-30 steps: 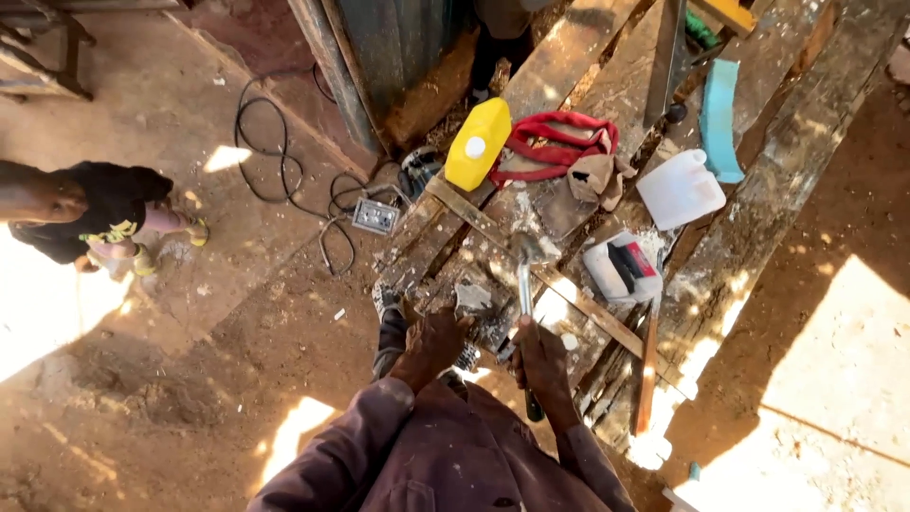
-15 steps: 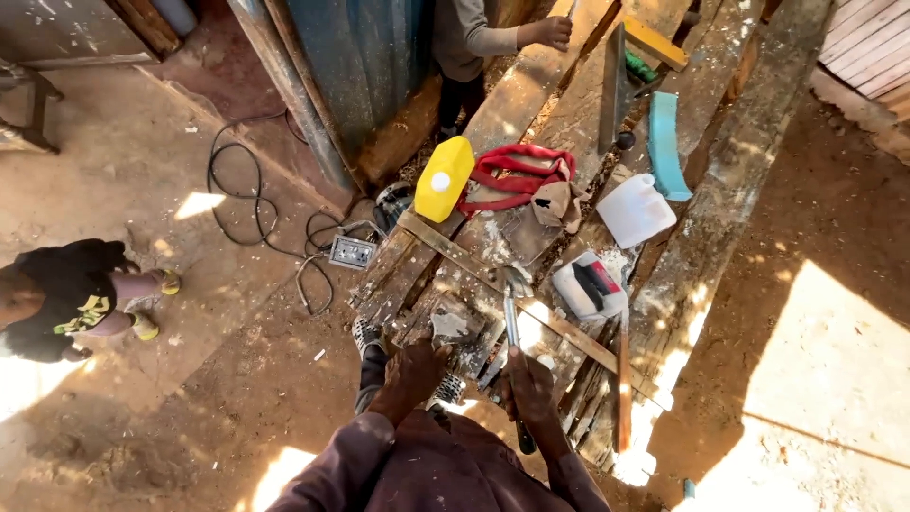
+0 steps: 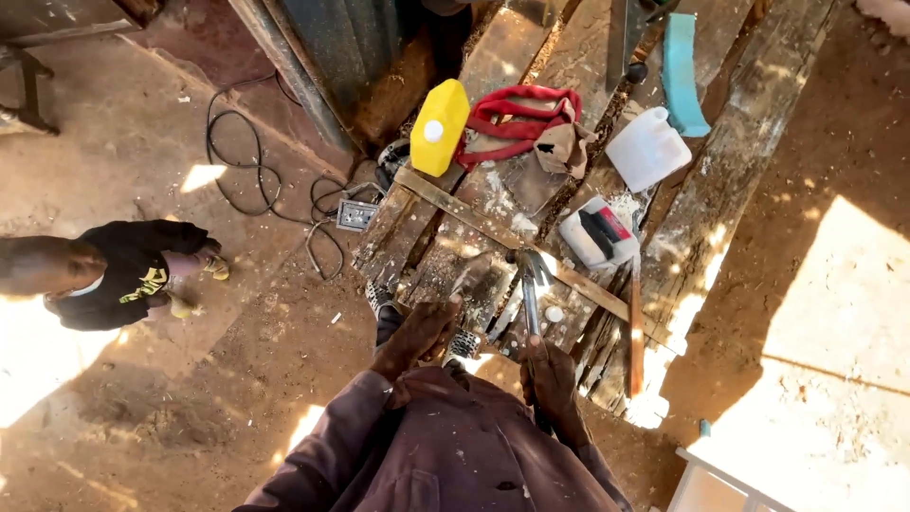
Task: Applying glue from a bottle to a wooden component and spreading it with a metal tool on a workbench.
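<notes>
Head view, looking down on a rough plank counter [image 3: 730, 180] set diagonally, littered with sawdust. Left hand [image 3: 417, 334] rests fingers spread on the near edge of the counter, open, next to a small ribbed metal part [image 3: 464, 343]. Right hand [image 3: 547, 379] is closed around the handle of a claw hammer [image 3: 529, 284], head pointing away onto the planks. Near edge of the counter sits just at the person's body; dirt floor [image 3: 171, 417] opens wide to the left and right. Thin wood strip [image 3: 512, 237] lies across the planks. Containers: yellow jug [image 3: 439, 127] with white cap, lying on its side; white jug [image 3: 647, 149], contents not visible; white box [image 3: 597, 237] with red and black things in it. Red strap [image 3: 517, 118] and turquoise piece [image 3: 681, 71] lie farther back. Black cable [image 3: 256, 171] and grey socket box [image 3: 356, 215] on the floor. Another person in black [image 3: 128, 275] crouches far left.
</notes>
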